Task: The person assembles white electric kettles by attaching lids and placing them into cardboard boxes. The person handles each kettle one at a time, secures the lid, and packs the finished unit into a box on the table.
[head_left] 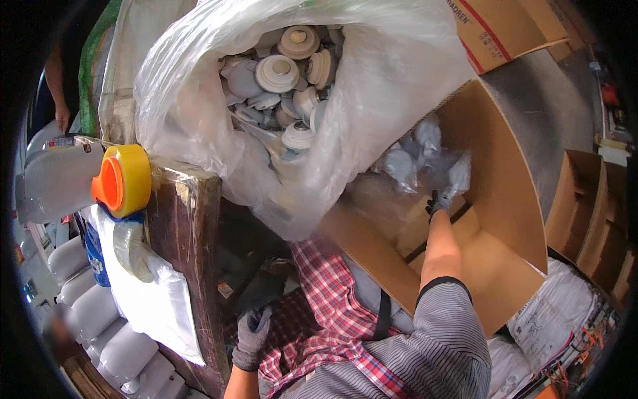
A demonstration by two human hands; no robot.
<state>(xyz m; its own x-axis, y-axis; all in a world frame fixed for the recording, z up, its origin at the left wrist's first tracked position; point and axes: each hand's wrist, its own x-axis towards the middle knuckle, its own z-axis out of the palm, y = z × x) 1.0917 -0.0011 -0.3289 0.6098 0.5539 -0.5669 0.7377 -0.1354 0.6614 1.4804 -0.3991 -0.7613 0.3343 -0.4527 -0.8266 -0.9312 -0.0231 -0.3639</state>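
Observation:
My right hand (439, 205), in a dark glove, reaches down into an open cardboard box (505, 253). Its fingers close at the lower end of a clear plastic-wrapped piece (458, 175); the plastic partly covers them. Beside it in the box lie other bagged pale pieces (401, 166), their kind unclear through the film. My left hand (253, 338), in a grey glove, hangs low by my lap. Its fingers are loosely bent and apart, with nothing visible in them. Ahead of me, a large clear plastic bag (179, 100) is full of round, stepped white parts (277, 73).
A dark, worn wooden table (189, 266) stands at left, carrying a yellow tape roll with an orange core (123, 181) and white plastic sheets (149, 292). White rounded items (126, 352) are stacked beyond. More cardboard boxes (585, 213) stand at right. Another person's arm (56, 90) shows far left.

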